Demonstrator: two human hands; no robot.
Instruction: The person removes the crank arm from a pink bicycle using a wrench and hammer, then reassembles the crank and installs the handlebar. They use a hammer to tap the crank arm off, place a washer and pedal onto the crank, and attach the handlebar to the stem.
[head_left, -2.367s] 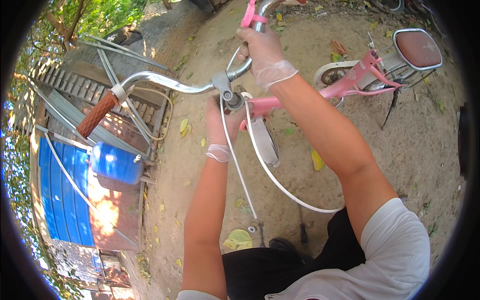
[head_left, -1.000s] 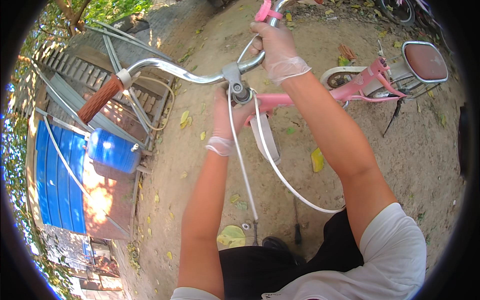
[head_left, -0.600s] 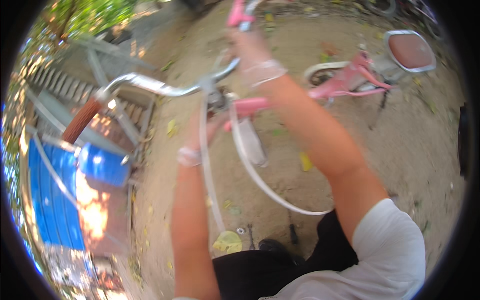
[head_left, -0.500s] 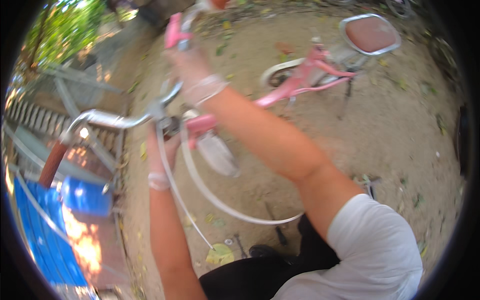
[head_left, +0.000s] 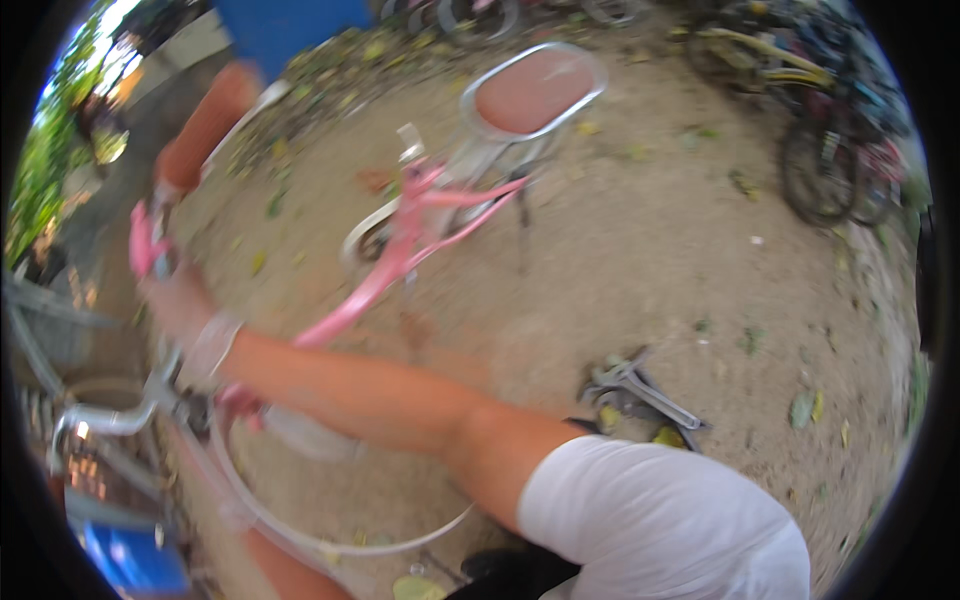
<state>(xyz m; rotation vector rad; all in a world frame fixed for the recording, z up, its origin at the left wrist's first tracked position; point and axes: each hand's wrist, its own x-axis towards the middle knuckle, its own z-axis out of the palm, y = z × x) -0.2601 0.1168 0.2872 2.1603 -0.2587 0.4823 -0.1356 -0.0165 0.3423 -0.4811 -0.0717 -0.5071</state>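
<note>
A pink bicycle frame (head_left: 385, 275) without wheels stands on the dirt, with a chrome handlebar (head_left: 110, 420) at its front. My right hand (head_left: 185, 305), in a thin clear glove, is wrapped round the far side of the handlebar, beside a pink brake lever (head_left: 145, 240) and below a brown grip (head_left: 210, 125). Lower down, my left hand (head_left: 205, 465) is under the handlebar stem (head_left: 190, 408); its fingers are hidden and smeared by motion. White cables (head_left: 300, 540) loop down from the stem. The frame carries a brown padded rear seat (head_left: 535, 90) with a metal rim.
Metal hand tools (head_left: 640, 390) lie in a pile on the ground to my right. Several bicycles (head_left: 825, 160) stand at the far right, more wheels (head_left: 480, 15) along the back. A blue panel (head_left: 290, 30) is at the far left, a blue container (head_left: 135, 555) at the near left.
My view has swung to the right, so handlebar, hands and frame sit further left and lower. The tool pile and the parked bicycles have come into view. Both hands stay at the handlebar area.
</note>
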